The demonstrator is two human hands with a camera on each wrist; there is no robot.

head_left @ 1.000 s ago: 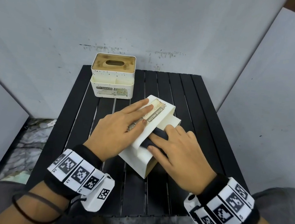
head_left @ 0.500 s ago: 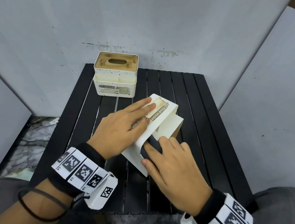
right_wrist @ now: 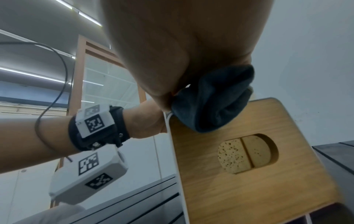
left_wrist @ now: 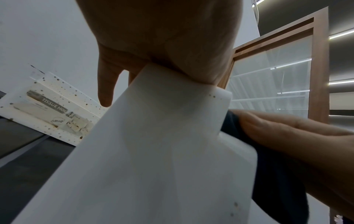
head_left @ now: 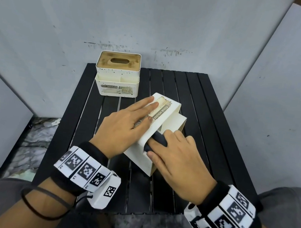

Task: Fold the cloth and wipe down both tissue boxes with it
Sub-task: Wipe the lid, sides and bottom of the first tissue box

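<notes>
The near tissue box [head_left: 172, 117] lies on its side in the middle of the black slatted table [head_left: 208, 125], its wooden lid [right_wrist: 249, 166] facing right. My left hand [head_left: 142, 112] rests flat on its upturned labelled face, fingers straight. My right hand [head_left: 171, 151] presses the bunched dark cloth [head_left: 159, 140] against the box's right upper edge, fingers stretched over it. In the right wrist view the cloth [right_wrist: 214, 98] is wadded under the palm at the lid's top corner. The second tissue box [head_left: 115, 87] stands upright at the table's back left.
Grey panels wall in the table at the back and on both sides. A gap at the left shows marbled floor [head_left: 32, 139]. The table's front edge lies near my knees. In the left wrist view the far box's speckled front [left_wrist: 47, 109] shows behind the near box [left_wrist: 153, 151].
My right hand slid the cloth toward me along the box's edge, then back up it. The left hand has stayed flat on the box.
</notes>
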